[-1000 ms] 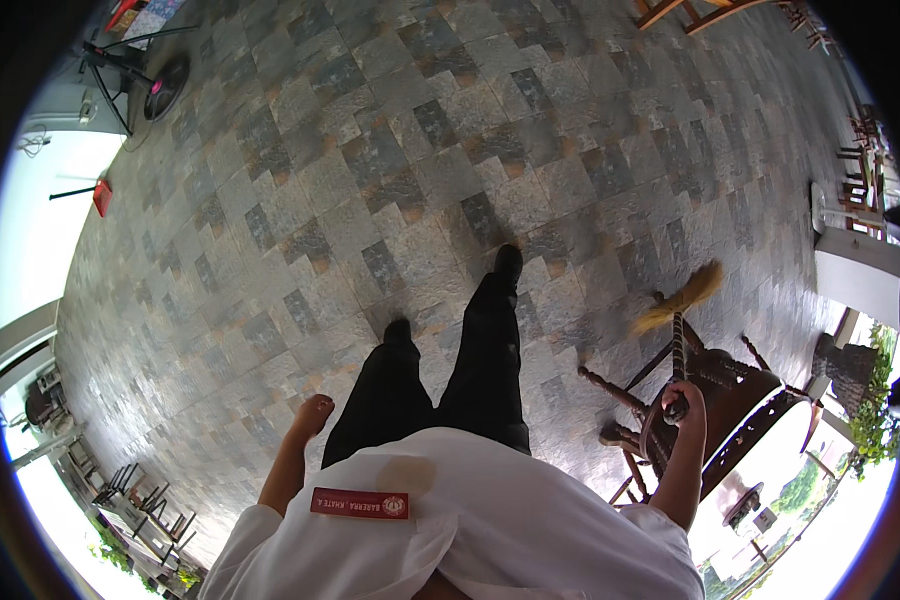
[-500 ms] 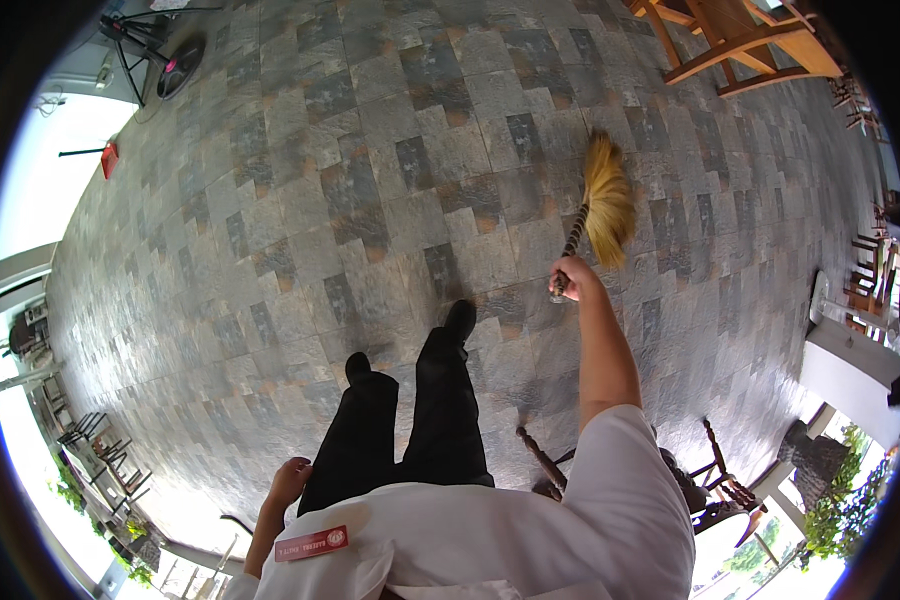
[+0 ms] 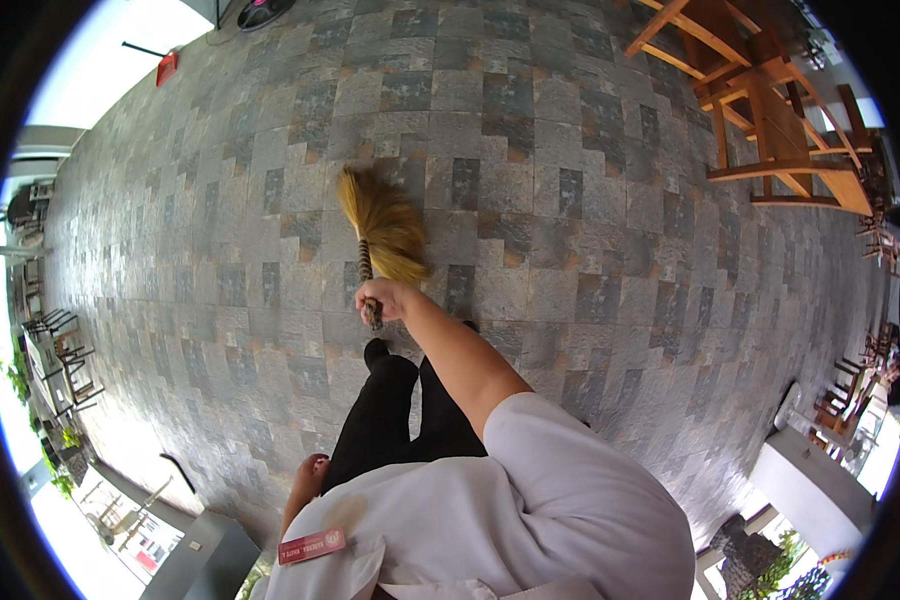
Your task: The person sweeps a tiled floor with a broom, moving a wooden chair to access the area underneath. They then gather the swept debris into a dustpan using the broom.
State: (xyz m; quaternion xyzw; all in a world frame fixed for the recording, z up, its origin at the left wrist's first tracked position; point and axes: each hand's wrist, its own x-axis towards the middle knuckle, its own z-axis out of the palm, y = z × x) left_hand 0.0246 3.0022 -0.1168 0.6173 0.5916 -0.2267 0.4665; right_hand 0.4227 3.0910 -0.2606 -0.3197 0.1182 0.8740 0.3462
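My right hand (image 3: 388, 298) is wrapped round the dark, banded handle of a soft broom (image 3: 382, 225). The broom's wide, straw-yellow bristles fan out over the tiled floor ahead of my feet, toward the right of the handle. My right arm reaches across in front of my legs. My left hand (image 3: 310, 474) hangs low beside my left thigh, its fingers curled in and partly hidden, with nothing visible in them. One dark shoe (image 3: 375, 350) shows just below the broom handle; the other is mostly behind my forearm.
Grey patterned tiles (image 3: 530, 250) spread all around. Wooden furniture (image 3: 770, 130) stands at the far right. A red long-handled dustpan (image 3: 167, 68) is at the far left, near a round black fan (image 3: 260, 12). A table with chairs (image 3: 55, 365) stands left; a pale wall block (image 3: 810, 480) is right.
My right hand has swung the broom leftward, from the right side to in front of my legs. My left hand stays low by my thigh. The view has shifted, with the furniture nearer.
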